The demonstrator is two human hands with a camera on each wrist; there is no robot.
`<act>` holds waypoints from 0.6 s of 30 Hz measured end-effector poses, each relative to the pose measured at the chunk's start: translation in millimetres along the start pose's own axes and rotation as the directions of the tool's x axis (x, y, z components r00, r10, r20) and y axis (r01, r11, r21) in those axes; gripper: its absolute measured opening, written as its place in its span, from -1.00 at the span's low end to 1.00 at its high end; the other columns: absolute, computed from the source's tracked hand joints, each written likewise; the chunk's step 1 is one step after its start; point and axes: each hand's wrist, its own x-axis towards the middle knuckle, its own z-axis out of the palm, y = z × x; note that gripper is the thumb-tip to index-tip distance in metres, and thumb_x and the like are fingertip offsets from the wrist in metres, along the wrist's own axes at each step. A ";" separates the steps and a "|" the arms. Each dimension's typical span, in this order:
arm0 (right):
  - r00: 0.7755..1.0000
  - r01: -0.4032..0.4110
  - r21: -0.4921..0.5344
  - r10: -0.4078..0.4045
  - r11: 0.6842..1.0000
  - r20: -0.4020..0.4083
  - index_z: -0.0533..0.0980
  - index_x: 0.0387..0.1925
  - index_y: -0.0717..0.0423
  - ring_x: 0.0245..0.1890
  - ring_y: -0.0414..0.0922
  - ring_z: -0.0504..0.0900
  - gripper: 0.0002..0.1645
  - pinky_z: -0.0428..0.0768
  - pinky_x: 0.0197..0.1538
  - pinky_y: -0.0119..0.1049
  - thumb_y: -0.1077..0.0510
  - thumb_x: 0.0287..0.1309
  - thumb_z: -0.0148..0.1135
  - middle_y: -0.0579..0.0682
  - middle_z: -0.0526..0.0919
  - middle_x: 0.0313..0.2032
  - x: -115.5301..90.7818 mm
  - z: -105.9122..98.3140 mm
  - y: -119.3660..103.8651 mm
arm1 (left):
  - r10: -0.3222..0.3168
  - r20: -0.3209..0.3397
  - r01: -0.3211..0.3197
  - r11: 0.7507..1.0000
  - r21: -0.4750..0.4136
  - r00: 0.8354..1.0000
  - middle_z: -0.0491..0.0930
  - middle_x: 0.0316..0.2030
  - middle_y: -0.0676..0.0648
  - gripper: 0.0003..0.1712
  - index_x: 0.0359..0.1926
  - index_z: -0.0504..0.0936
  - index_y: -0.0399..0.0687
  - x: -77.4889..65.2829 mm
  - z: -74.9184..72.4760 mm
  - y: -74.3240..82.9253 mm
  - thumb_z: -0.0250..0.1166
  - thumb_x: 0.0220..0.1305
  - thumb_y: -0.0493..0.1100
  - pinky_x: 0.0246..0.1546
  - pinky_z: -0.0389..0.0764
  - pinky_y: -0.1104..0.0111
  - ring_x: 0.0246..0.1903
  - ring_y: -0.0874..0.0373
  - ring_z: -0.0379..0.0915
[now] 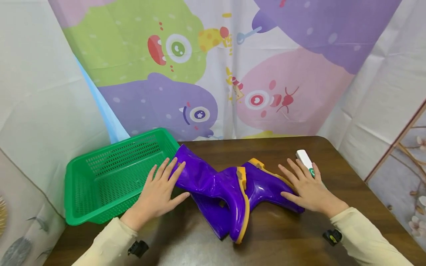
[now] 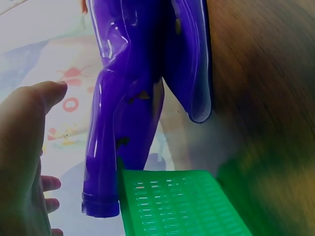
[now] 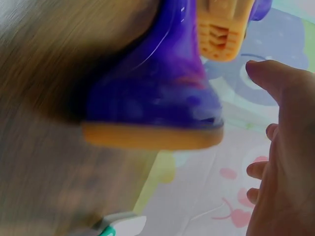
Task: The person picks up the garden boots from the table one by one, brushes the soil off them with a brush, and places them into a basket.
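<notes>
Two purple rain boots with orange-yellow soles lie on their sides, crossed, in the middle of the table. The upper boot (image 1: 203, 173) has its shaft pointing to the far left, beside the basket. Beneath it lies the lower boot (image 1: 266, 188), its toe toward the right and part of its shaft covered. My left hand (image 1: 159, 194) is spread flat near the upper boot's shaft, fingers straight, holding nothing. Likewise spread, my right hand (image 1: 309, 190) hovers by the lower boot's toe. Both wrist views show a gap between thumb and boots.
A green plastic basket (image 1: 71, 192) with perforated walls stands at the left, close to the upper boot's shaft. Behind my right hand lies a white object with a green part (image 1: 303, 158), partly hidden. A cartoon-printed curtain (image 1: 226, 122) hangs behind the brown table (image 1: 283, 236).
</notes>
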 end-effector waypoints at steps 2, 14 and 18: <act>1.000 0.001 -0.001 -0.001 1.000 0.000 0.08 0.53 0.01 0.45 0.35 -0.05 -0.06 -0.24 0.31 0.46 -0.23 0.29 0.20 0.29 0.00 0.48 -0.6 -0.4 4.3 | -0.003 0.000 0.003 1.000 0.008 1.000 0.13 0.46 -0.29 -0.01 0.52 0.14 -0.10 0.2 -1.0 -1.7 0.18 0.27 0.33 0.35 0.03 -0.22 0.46 -0.26 -0.07; 1.000 -0.007 -0.017 0.006 1.000 -0.029 0.04 0.54 -0.12 0.44 0.32 -0.02 -0.10 -0.18 0.29 0.46 -0.24 0.32 0.15 0.29 0.05 0.47 -3.7 1.8 31.1 | -0.072 0.028 0.072 0.997 0.016 0.997 0.17 0.43 -0.32 -0.06 0.53 0.11 -0.12 3.0 -7.7 -11.6 0.18 0.32 0.26 0.33 0.09 -0.20 0.42 -0.30 0.03; 0.999 0.002 -0.010 -0.002 1.000 -0.047 0.06 0.53 -0.11 0.44 0.32 -0.03 -0.14 -0.16 0.27 0.48 -0.20 0.33 0.15 0.27 0.05 0.47 -5.7 3.3 38.9 | -0.100 0.039 0.099 0.995 0.020 0.994 0.18 0.42 -0.31 -0.08 0.53 0.11 -0.12 4.4 -9.2 -13.7 0.16 0.35 0.24 0.33 0.09 -0.21 0.41 -0.29 0.04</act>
